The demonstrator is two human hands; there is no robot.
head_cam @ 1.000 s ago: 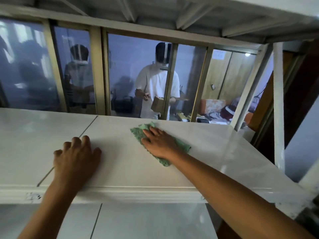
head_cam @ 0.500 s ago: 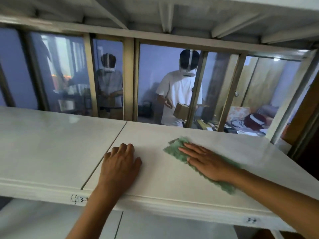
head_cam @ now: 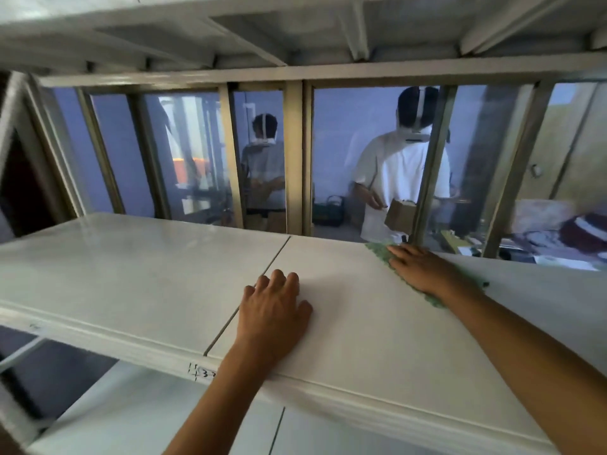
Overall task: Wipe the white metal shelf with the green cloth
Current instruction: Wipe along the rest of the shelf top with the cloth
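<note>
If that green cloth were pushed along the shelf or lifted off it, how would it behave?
Probably floppy: the green cloth lies flat, following the white shelf under the right hand. It looks thin with a ragged edge, so likely light. On that smooth, glossy surface it should slide easily under a flat palm, though it might bunch up.

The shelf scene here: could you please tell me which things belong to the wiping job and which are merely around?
Job:
white metal shelf
green cloth, pressed flat under the right hand
left hand, resting flat on the shelf

Merely around:
window frame behind
shelf above
lower shelf
</note>
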